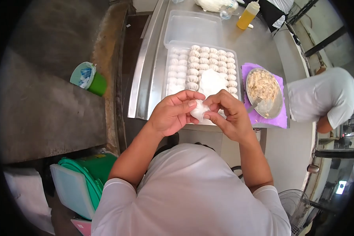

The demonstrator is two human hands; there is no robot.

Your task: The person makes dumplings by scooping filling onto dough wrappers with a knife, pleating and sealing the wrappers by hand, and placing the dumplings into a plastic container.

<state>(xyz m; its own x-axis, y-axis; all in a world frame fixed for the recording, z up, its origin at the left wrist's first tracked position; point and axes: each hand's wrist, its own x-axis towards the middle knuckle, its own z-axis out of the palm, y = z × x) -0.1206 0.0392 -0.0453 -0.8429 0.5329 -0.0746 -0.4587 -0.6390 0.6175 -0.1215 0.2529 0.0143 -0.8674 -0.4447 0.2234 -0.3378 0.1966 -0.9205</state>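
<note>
A white dough dumpling [199, 110] is cupped in the fingers of my left hand [170, 115]. My right hand [231, 113] pinches the dumpling's edge between thumb and fingers. Just beyond both hands lies a clear plastic tray [166, 72], with pleated dumplings [213, 57] in rows on its right side. Paler, smooth-looking rounds [177, 67] fill its left side, under something translucent. White dough wrappers [213, 82], or a white sheet, rest over the near dumplings. To the right, a metal bowl [277, 106] of minced filling [262, 82] holds a spatula [255, 104].
The bowl stands on a purple cloth [246, 70] on the steel table [261, 43]. Behind the tray are a clear lid [192, 29] and a squeeze bottle of yellow liquid [248, 15]. A green bin [99, 84] stands left. Another person [322, 96] is at the right.
</note>
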